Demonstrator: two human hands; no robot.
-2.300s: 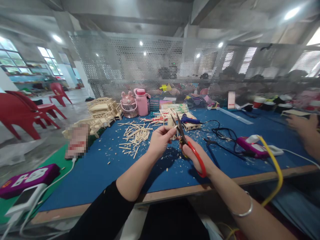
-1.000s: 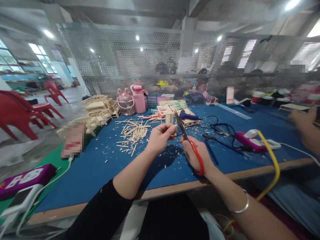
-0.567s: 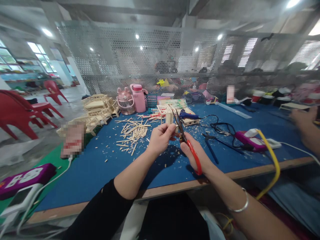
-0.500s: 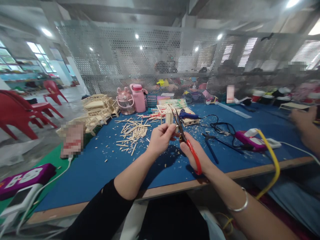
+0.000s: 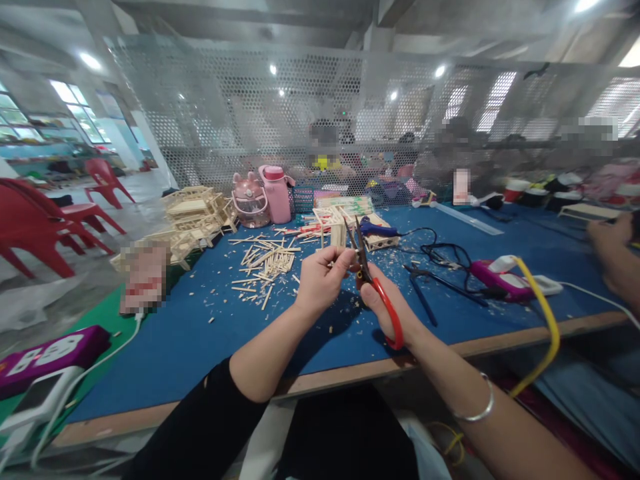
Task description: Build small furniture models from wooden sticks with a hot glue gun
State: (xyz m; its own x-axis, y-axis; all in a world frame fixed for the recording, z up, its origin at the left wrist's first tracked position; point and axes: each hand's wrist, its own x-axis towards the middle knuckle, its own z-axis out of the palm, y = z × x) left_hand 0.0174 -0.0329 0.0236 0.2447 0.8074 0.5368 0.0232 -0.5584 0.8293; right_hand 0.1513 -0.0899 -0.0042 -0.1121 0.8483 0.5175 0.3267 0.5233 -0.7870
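Note:
My right hand [image 5: 387, 308] is wrapped round the red handles of a pair of scissors [image 5: 390, 320]. Their dark blades point up and away, slightly parted, beside the fingertips of my left hand [image 5: 323, 277]. Those fingers are pinched together on a small pale piece that looks like the end of a wooden stick; most of it is hidden. Just behind my left fingers stands a small frame of wooden sticks [image 5: 338, 235]; I cannot tell whether the fingers touch it. A loose pile of wooden sticks [image 5: 273, 260] lies left of my hands on the blue tabletop [image 5: 200, 353].
Stacked wooden models [image 5: 195, 217] stand at the back left, near two pink bottles [image 5: 277, 197]. A blue glue gun [image 5: 377, 228], pliers [image 5: 423, 297] and a purple power strip [image 5: 500, 280] lie to the right. Another person's hand [image 5: 607, 240] is at the right edge.
The scissor blades have shifted slightly right, and the pale piece at my left fingertips shows less. Both hands otherwise keep nearly the same place and grip.

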